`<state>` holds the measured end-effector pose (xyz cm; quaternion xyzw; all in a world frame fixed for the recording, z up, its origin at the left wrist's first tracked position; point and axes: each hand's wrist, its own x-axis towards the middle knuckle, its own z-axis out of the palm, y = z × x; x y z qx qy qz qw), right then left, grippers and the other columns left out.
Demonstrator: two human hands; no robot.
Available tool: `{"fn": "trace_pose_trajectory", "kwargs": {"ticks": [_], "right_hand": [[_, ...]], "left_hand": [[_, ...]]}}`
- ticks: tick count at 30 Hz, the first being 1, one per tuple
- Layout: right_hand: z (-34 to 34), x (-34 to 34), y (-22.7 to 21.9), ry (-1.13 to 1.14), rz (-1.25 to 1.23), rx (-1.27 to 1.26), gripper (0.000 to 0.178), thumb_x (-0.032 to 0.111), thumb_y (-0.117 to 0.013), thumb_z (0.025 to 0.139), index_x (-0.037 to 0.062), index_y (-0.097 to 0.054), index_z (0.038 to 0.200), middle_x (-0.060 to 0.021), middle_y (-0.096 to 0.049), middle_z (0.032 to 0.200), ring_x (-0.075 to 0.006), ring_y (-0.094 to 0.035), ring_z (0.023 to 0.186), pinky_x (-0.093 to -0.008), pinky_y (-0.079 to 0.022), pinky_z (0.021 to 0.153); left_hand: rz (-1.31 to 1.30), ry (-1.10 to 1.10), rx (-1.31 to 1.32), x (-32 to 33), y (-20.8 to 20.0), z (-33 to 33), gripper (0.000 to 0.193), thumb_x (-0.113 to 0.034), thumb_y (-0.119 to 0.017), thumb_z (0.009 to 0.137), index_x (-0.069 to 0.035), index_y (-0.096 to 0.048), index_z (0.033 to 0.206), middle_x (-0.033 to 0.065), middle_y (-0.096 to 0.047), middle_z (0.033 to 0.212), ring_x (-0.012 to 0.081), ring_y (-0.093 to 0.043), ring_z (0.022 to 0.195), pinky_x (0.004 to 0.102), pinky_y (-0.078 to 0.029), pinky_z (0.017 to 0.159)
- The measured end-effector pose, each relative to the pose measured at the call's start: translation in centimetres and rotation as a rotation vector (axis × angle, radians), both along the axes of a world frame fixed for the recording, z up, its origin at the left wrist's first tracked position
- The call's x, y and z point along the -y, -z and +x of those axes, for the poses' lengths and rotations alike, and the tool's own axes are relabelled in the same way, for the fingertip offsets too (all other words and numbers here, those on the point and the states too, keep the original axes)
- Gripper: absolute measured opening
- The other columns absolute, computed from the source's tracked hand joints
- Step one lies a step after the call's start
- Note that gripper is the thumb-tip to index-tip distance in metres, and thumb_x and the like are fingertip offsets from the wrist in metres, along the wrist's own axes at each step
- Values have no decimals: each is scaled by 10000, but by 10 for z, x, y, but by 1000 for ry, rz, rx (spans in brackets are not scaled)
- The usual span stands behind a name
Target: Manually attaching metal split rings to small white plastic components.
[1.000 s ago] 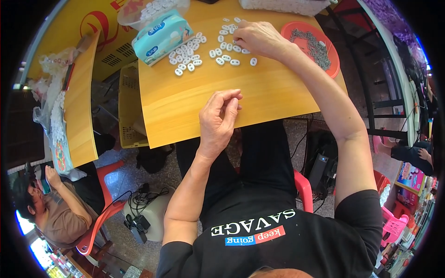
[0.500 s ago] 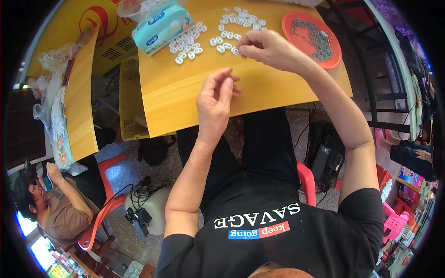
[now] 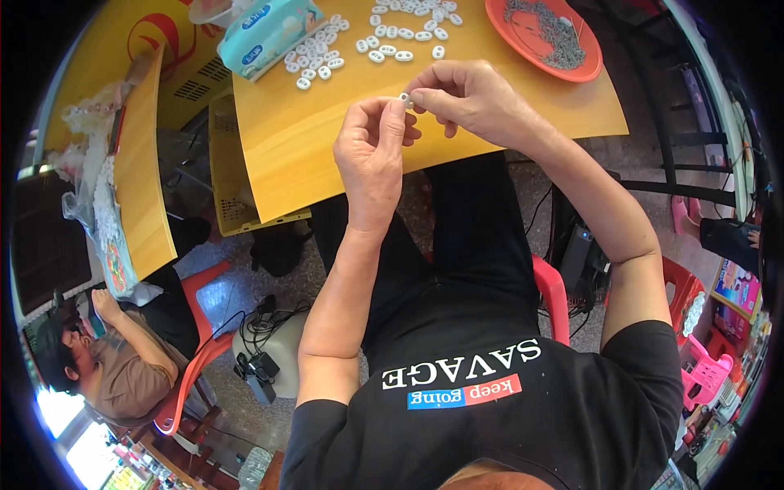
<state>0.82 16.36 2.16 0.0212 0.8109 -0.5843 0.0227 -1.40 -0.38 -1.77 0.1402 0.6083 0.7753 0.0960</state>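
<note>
Over the table's near part, my left hand [image 3: 371,155] and my right hand [image 3: 469,102] meet fingertip to fingertip. Both pinch one small white oval piece [image 3: 405,98], mostly covered by the fingers. Beyond them lie several loose white oval pieces [image 3: 403,56], each with two dark spots or holes. A second cluster of the same pieces [image 3: 324,73] is further left. On the far right, a red oval plate [image 3: 523,42] holds a heap of small grey parts [image 3: 563,51], too small to name.
A turquoise tissue pack [image 3: 269,37] stands at the back left of the wooden table [image 3: 294,155]. Another table [image 3: 147,188] with plastic bags is on the left, where a person [image 3: 122,367] sits on a red chair. A yellow crate [image 3: 233,175] is between the tables.
My right hand has drawn back from the white pieces toward my left hand, bringing one piece along. My left fingers have closed on that piece. The view has shifted slightly.
</note>
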Motion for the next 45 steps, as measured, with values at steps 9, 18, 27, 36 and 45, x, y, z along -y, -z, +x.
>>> {"fn": "trace_pose_trajectory", "kwargs": {"ticks": [9, 18, 27, 36, 45], "right_hand": [[10, -4, 4, 28, 68, -189, 243, 204, -673, 924, -31, -692, 982, -23, -673, 779, -58, -583, 639, -210, -475, 552], [14, -5, 5, 75, -184, 70, 245, 203, -644, 940, -39, -667, 967, -46, -673, 799, -71, -601, 657, -229, -524, 559], [9, 2, 22, 183, -306, 1, 233, 178, -654, 944, -42, -663, 1019, -43, -679, 824, -77, -639, 709, -231, -560, 613], [4, -4, 27, 150, -496, -69, 264, 168, -645, 963, -32, -616, 1132, -64, -676, 892, -91, -651, 753, -258, -591, 674], [12, -5, 26, 155, -457, -14, 233, 188, -634, 968, -24, -598, 1057, -83, -669, 858, -76, -625, 693, -235, -562, 616]], "left_hand": [[-3, 48, 20, -4, -5, 4, 154, -138, -602, 993, 16, -600, 986, 46, -645, 824, 101, -637, 714, 219, -511, 676], [-64, 7, -157, -10, 2, 9, 71, -30, -590, 978, 14, -575, 1032, 51, -643, 886, 95, -626, 788, 225, -517, 728], [-77, -64, -161, -26, 19, -4, 43, -1, -586, 969, -1, -586, 1011, 32, -631, 892, 75, -609, 773, 227, -518, 694], [-164, -35, -264, -20, 9, -9, 101, -15, -593, 951, -4, -634, 1042, 55, -625, 969, 117, -626, 801, 249, -513, 699], [-58, 72, -29, -16, 5, -8, 146, -112, -596, 990, 17, -634, 1049, 54, -680, 900, 87, -604, 786, 226, -492, 726]]}}
